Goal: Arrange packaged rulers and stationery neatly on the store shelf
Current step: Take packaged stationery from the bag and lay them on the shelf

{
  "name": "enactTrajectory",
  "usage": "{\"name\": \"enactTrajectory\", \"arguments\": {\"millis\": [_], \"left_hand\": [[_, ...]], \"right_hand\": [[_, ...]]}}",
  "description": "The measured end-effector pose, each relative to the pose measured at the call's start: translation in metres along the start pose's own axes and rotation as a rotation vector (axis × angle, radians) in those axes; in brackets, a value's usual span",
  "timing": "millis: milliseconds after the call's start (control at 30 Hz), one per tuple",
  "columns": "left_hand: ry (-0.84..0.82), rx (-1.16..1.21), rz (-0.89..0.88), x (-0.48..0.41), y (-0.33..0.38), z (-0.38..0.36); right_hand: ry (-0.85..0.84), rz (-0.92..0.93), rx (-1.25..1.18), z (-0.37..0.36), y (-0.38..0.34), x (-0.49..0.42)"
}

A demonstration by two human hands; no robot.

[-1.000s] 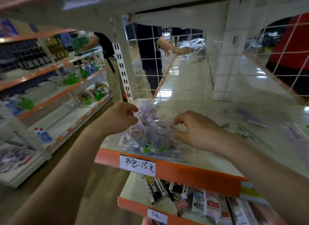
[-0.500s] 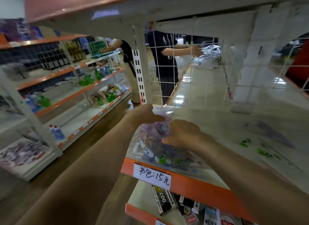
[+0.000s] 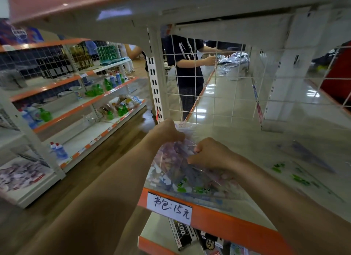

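- The clear packet [image 3: 182, 178] with purple and green prints lay at the near left corner of the shelf [image 3: 228, 226]. Its near end sat right at the orange front edge.
- A second before, the two hands were well apart on the packet. Now they were close together at its far end.
- The far end looked lifted a little off the shelf. I think the packet was being picked up or turned so it would sit straight, so this one was not yet put neatly in place.
- The left hand [image 3: 167, 133] was on the far left corner of the packet, with its fingers curled around the edge.
- The right hand [image 3: 210, 154] was just beside it on the right. Its fingers were curled in, and it pinched the plastic.
- Both arms reached in from the near side, under the shelf above.
- A white price tag [image 3: 169, 207] was stuck on the orange edge, just below the packet.
- Other clear packets [image 3: 303, 156] lay farther right on the same shelf. They were blurry.
- Some boxes [image 3: 182, 234] sat on the shelf below.
- A wire grid [image 3: 209, 95] stood at the far side, and a person [image 3: 186, 65] stood behind it.
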State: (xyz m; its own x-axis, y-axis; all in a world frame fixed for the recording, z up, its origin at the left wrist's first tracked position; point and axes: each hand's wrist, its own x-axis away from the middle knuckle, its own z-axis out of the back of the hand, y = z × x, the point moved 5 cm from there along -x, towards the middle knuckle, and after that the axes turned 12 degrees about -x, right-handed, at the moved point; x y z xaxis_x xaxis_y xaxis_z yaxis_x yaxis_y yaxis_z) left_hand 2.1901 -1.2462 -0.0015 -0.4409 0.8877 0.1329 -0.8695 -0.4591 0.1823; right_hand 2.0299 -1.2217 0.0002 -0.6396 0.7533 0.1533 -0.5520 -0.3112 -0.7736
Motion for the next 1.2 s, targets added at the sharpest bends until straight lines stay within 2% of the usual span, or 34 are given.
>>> {"name": "enactTrajectory", "arguments": {"millis": [233, 367, 567, 600, 733, 867, 967, 1067, 1200], "left_hand": [[0.108, -0.338, -0.115, 0.014, 0.015, 0.011], [0.216, -0.323, -0.136, 0.02, 0.011, 0.019], [0.341, -0.18, -0.154, 0.025, -0.001, 0.037], [0.353, -0.099, -0.145, 0.025, -0.005, 0.04], [0.269, 0.499, -0.083, 0.032, -0.018, 0.045], [0.08, 0.944, -0.029, 0.042, -0.031, 0.036], [-0.082, 1.233, 0.048, 0.053, -0.032, 0.019], [-0.206, 1.479, 0.087, 0.071, -0.013, 0.002], [-0.383, 1.738, 0.029, 0.088, 0.018, -0.012]], "right_hand": [[0.019, -0.069, -0.235, 0.012, 0.002, 0.003], [0.005, -0.109, -0.37, 0.026, 0.014, 0.012], [0.058, -0.124, -0.4, 0.045, 0.027, 0.027], [0.067, -0.128, -0.403, 0.046, 0.029, 0.028], [0.131, -0.137, -0.448, 0.05, 0.034, 0.031], [0.184, -0.092, -0.574, 0.051, 0.03, 0.033], [0.223, 0.017, -0.608, 0.048, 0.022, 0.038], [0.222, 0.156, -0.533, 0.043, 0.014, 0.045], [0.234, 0.254, -0.262, 0.045, 0.019, 0.058]]}}
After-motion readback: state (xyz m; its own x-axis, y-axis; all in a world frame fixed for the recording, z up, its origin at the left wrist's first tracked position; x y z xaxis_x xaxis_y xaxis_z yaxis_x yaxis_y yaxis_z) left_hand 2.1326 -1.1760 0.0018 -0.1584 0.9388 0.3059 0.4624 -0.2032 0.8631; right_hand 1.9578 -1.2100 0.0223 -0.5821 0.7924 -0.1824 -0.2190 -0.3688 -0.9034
